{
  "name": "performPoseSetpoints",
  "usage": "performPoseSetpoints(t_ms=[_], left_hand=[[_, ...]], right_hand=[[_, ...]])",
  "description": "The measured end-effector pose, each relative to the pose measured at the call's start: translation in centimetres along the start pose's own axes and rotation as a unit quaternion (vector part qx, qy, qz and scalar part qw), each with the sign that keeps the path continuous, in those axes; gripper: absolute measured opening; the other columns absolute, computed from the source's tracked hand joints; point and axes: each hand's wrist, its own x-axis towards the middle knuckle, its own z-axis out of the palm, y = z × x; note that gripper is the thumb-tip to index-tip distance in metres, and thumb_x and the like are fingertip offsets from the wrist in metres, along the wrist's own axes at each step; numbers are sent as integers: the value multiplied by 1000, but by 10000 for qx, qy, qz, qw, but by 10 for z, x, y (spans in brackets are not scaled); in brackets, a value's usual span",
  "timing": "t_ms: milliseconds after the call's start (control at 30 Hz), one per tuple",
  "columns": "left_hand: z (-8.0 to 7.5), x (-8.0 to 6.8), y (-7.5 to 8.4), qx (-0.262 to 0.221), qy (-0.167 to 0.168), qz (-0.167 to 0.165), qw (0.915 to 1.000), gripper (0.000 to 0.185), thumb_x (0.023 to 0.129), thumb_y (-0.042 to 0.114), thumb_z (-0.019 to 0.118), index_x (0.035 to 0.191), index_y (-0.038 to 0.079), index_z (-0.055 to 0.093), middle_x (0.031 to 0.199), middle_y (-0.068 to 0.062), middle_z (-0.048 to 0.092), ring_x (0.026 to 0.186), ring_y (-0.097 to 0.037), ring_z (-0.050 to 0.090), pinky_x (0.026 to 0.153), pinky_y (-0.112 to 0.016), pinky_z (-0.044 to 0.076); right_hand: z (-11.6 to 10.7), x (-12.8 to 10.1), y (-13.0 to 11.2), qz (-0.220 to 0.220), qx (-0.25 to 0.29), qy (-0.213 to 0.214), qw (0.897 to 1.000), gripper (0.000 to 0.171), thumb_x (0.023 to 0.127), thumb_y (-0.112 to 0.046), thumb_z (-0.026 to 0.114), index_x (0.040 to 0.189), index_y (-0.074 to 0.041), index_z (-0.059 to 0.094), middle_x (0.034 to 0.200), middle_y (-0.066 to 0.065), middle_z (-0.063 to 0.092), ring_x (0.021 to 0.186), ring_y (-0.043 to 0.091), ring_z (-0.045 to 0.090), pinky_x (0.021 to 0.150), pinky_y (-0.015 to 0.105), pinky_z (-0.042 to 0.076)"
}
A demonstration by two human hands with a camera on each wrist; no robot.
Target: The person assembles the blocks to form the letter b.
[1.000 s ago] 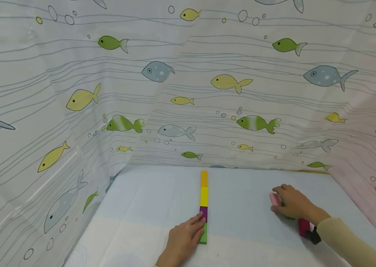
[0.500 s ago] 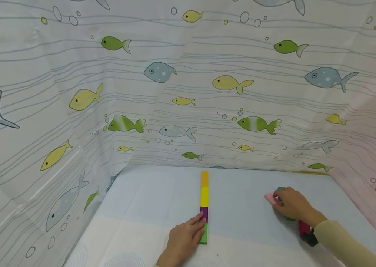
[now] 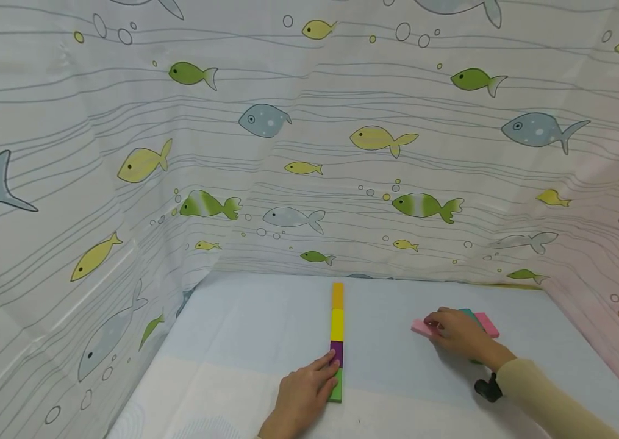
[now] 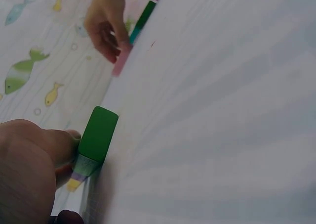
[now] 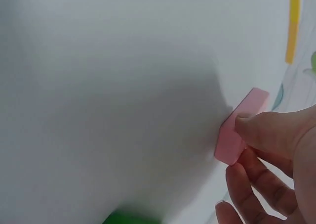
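A straight row of flat blocks lies on the pale blue table: orange, yellow, purple and green. My left hand rests with straight fingers against the green block at the near end. My right hand pinches a light pink block to the right of the row. In the right wrist view the pink block sits between thumb and fingers.
A teal block and a darker pink block lie just behind my right hand. A fish-print curtain walls the table on the left, back and right. A black wrist camera sits on the right sleeve.
My right hand has carried the light pink block leftward toward the row, uncovering the teal and darker pink blocks. The left hand has stayed on the green block.
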Motion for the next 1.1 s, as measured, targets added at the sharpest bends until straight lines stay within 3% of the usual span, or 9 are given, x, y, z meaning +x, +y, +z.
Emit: performPoseSetpoints(t_ms=[133,367,767,1100], left_hand=[[-1,0,0,95,-31,-7,9999,37,97,35,62,132,26,64,139,10,59,110,-21,68,68,-33,56],[0,-1,-2,-20,-11,11,10000,37,97,34,62,132,25,64,139,8,59,110,-20,68,62,-27,53],[0,1,0,94,-91,-33,9999,36,98,36,60,133,27,64,141,10,58,113,-19,67,75,-39,58],[0,2,1,103,-17,-49,9999,35,97,34,63,131,28,65,141,11,57,112,-19,67,71,-35,57]], right_hand=[[4,9,-9,32,120,-17,9999,32,82,-21,81,111,-11,73,94,-7,66,88,13,61,79,34,55],[11,21,-23,4,347,-108,9993,31,83,-22,80,113,-14,73,96,-8,67,92,15,62,83,38,55],[19,38,-48,-606,352,101,9975,28,84,-16,79,111,-12,74,95,-6,69,89,13,62,80,34,55],[29,57,-66,-820,280,44,9962,27,84,-18,80,111,-15,75,97,-6,68,90,11,61,84,35,56]])
